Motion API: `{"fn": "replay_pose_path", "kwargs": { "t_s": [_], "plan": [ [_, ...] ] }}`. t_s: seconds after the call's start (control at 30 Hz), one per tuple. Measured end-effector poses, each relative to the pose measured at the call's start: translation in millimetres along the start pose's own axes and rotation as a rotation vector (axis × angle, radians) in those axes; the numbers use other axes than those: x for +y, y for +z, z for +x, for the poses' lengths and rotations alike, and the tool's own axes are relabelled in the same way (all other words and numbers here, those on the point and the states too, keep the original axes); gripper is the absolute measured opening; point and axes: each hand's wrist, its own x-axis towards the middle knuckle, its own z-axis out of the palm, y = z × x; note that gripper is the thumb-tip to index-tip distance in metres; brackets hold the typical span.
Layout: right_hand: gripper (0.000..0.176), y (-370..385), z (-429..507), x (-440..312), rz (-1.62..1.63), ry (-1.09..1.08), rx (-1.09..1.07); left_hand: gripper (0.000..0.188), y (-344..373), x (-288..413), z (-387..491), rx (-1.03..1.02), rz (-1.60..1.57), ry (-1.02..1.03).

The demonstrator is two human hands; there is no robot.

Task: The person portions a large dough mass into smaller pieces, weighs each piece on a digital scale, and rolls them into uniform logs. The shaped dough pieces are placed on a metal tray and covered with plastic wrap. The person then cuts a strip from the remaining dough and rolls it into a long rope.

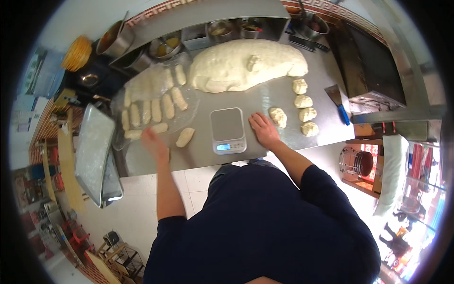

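Note:
My left hand, blurred, is over the front of a plastic sheet, by a dough roll and another dough roll. Whether it grips anything is unclear. More rolls lie in a row behind, some under clear plastic. A single dough piece rests on bare steel to its right. My right hand lies palm down on the steel worktable, beside a digital kitchen scale whose platform bears nothing. Right of that hand sits a dough lump; several smaller lumps form a column farther right.
A large dough mass spans the back of the table. A blue-handled scraper lies at the right edge, near a dark oven-like appliance. Metal trays lean at the left edge. Bowls and a cleaver are behind.

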Motion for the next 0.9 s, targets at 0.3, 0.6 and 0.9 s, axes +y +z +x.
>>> {"fn": "replay_pose_path", "kwargs": {
  "t_s": [0.3, 0.6, 0.9],
  "plan": [
    [0.037, -47.6, -21.9, -8.5, 0.1, 0.119, -0.115, 0.041, -44.4, -33.9, -66.9, -0.012, 0.203, 0.186],
    [0.048, -42.1, -12.6, 50.5, 0.034, 0.697, -0.083, 0.078, 39.9, 107.6, -157.6, -0.616, -0.307, 0.286],
    [0.047, -30.1, 69.5, -37.7, 0.494, 0.43, -0.256, 0.085, 52.8, 87.6, -153.2, -0.694, -0.37, 0.166]
  ]
}}
